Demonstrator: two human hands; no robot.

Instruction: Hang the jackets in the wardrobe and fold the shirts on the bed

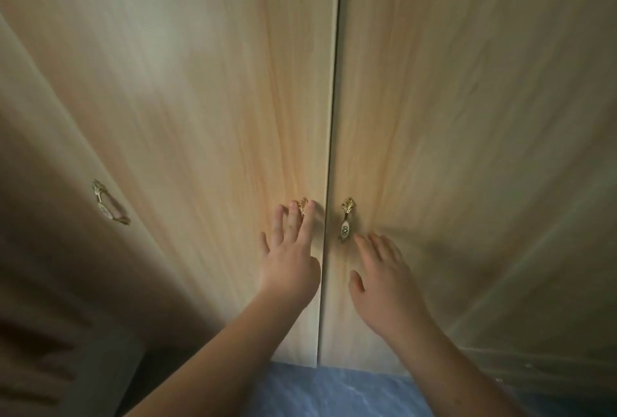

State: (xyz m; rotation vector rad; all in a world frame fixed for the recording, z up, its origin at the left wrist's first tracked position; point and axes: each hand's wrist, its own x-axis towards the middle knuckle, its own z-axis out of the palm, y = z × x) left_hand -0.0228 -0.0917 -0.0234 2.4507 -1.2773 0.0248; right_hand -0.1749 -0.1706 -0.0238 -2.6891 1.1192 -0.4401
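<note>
pale wood wardrobe (200, 116) fills the view, doors shut at the centre seam. left hand (289, 256), fingers spread, covers the handle (303, 205) left of it; right hand (384, 278), spread, lies below the handle opposite (346, 219).

Pale wood-grain wardrobe doors (200, 116), gold handles (347, 219) with a white patterned inlay, blue marbled floor (334, 393).

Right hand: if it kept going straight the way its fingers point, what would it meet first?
Most likely the gold handle on the right wardrobe door: the right hand reaches toward it with straight fingers, the foremost fingertip just short of its lower end. Depth is unclear.
</note>
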